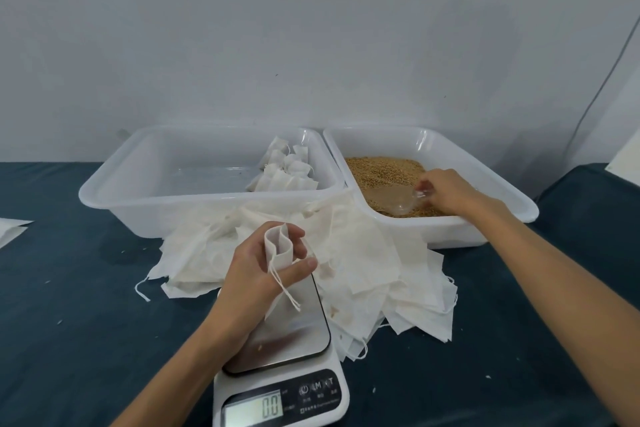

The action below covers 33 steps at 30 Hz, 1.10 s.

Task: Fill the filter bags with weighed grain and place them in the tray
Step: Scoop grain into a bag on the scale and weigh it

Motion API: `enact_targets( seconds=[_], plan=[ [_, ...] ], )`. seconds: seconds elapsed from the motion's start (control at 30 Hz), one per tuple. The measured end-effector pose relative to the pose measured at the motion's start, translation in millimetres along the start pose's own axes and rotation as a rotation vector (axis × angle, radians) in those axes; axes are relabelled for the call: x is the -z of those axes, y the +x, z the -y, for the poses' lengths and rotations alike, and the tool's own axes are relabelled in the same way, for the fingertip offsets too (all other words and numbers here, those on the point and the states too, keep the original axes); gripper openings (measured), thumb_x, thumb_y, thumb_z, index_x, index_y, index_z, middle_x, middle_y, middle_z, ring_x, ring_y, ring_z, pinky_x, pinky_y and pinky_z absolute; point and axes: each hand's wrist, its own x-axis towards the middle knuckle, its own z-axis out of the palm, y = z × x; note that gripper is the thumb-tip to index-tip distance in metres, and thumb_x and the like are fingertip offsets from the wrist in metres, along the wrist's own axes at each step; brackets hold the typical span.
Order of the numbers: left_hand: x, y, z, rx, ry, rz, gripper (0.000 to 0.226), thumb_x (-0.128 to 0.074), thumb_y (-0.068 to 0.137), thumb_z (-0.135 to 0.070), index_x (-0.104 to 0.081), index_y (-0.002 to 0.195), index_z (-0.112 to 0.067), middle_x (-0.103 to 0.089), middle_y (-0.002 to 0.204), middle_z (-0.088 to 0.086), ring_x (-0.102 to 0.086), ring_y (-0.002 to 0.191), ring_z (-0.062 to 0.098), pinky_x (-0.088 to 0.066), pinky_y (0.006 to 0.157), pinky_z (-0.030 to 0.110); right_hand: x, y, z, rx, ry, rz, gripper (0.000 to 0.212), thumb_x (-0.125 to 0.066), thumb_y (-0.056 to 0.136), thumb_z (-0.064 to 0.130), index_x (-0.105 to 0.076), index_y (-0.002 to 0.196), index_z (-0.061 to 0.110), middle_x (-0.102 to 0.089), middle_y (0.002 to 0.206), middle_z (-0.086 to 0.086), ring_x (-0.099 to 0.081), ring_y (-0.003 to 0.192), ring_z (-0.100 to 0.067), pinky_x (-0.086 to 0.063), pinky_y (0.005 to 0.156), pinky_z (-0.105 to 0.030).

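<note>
Head view. The left hand [266, 263] is raised above the brushed-steel platform of a white digital kitchen scale [294, 350], its fingers and thumb curled round the mouth of a small white drawstring filter bag [278, 248]; the bag stands upright between the fingers, its top held open, and its thin white cord hangs across the thumb toward the scale platform. The scale display reads 0.0. The right hand [446, 189] reaches into the right-hand white rectangular plastic tray [485, 229], which holds a bed of golden-brown grain [384, 170]; its fingertips pinch the handle of a clear plastic scoop [394, 199] whose bowl lies on the grain just left of the hand. The grain is thus well apart from the bag, to its upper right. The left-hand white rectangular plastic tray [114, 198] sits touching the grain tray and contains a cluster of filled white bags [287, 170] in its far right corner. A loose heap of flat empty white filter bags [374, 270] lies on the dark teal bench [69, 322], between the trays and the scale, directly beyond and beneath the left hand.
</note>
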Motion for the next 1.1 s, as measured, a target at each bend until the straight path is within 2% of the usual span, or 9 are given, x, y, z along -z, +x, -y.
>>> enact_targets(
  seconds=[0.1,0.27,0.47,0.57,0.63,0.77,0.83,0.93,1.1],
  plan=[
    [1,0,1,0.004,-0.004,0.006,0.031,-0.083,0.075,-0.017,-0.07,0.102,-0.02,-0.068,0.089,0.001,-0.066,0.084,0.014,-0.056,0.078,0.025,1,-1,3,0.031,0.035,0.016,0.025,-0.086,0.078,0.01,-0.064,0.081,0.021,-0.07,0.107,-0.005,-0.063,0.102,-0.023,-0.051,0.094,-0.04],
    [2,0,1,0.011,0.001,0.007,0.031,-0.084,0.075,-0.019,-0.071,0.102,-0.024,-0.068,0.091,0.002,-0.066,0.086,0.015,-0.057,0.08,0.028,3,-2,-1,0.023,0.125,0.025,0.024,-0.084,0.08,0.01,-0.072,0.101,0.01,-0.07,0.11,-0.007,-0.063,0.107,-0.024,-0.05,0.099,-0.041],
    [3,1,2,0.008,0.009,0.002,0.032,-0.084,0.075,-0.02,-0.072,0.104,-0.025,-0.069,0.092,0.003,-0.067,0.087,0.016,-0.058,0.082,0.026,10,-3,-16,-0.049,0.184,-0.036,0.023,-0.082,0.084,0.014,-0.072,0.104,0.01,-0.071,0.109,-0.004,-0.065,0.107,-0.022,-0.05,0.099,-0.038],
    [2,1,3,0.002,0.027,0.011,0.031,-0.084,0.075,-0.021,-0.072,0.104,-0.026,-0.069,0.092,0.002,-0.068,0.086,0.015,-0.057,0.082,0.023,13,-10,-21,-0.048,0.189,-0.074,0.023,-0.081,0.084,0.015,-0.072,0.105,0.011,-0.072,0.104,-0.003,-0.066,0.104,-0.022,-0.048,0.092,-0.033],
    [2,0,2,0.006,0.032,0.013,0.031,-0.084,0.075,-0.022,-0.073,0.103,-0.028,-0.069,0.091,0.0,-0.068,0.086,0.014,-0.057,0.081,0.023,18,-20,-19,-0.008,0.223,-0.1,0.013,-0.079,0.086,0.013,-0.074,0.098,0.011,-0.073,0.099,-0.001,-0.067,0.102,-0.022,-0.047,0.087,-0.031],
    [1,-2,-1,0.025,0.051,0.029,0.036,-0.085,0.073,-0.026,-0.073,0.107,-0.027,-0.068,0.092,0.001,-0.067,0.088,0.016,-0.058,0.086,0.036,34,-46,4,0.126,0.349,-0.112,0.006,-0.074,0.091,0.011,-0.074,0.096,0.014,-0.074,0.101,0.001,-0.067,0.107,-0.017,-0.049,0.102,-0.036],
    [-1,-3,-3,0.043,0.071,0.036,0.04,-0.084,0.073,-0.024,-0.072,0.111,-0.025,-0.069,0.093,0.002,-0.067,0.088,0.015,-0.056,0.09,0.041,45,-62,23,0.221,0.412,-0.095,0.012,-0.072,0.092,0.012,-0.073,0.101,0.02,-0.074,0.106,0.008,-0.067,0.109,-0.008,-0.049,0.1,-0.027],
    [-4,-5,-6,0.064,0.082,0.033,0.044,-0.087,0.074,-0.02,-0.071,0.114,-0.02,-0.069,0.092,0.001,-0.067,0.086,0.011,-0.056,0.088,0.036,60,-85,56,0.38,0.435,-0.029,0.018,-0.071,0.093,0.016,-0.074,0.109,0.024,-0.074,0.111,0.016,-0.065,0.108,0.004,-0.047,0.092,-0.01],
    [-4,-5,-7,0.068,0.119,0.034,0.036,-0.084,0.084,-0.008,-0.07,0.116,-0.019,-0.07,0.094,0.002,-0.065,0.084,0.008,-0.055,0.083,0.026,74,-112,100,0.552,0.357,0.003,0.023,-0.067,0.086,0.034,-0.072,0.109,0.035,-0.068,0.107,0.036,-0.061,0.104,0.016,-0.038,0.087,0.0]
  ],
)
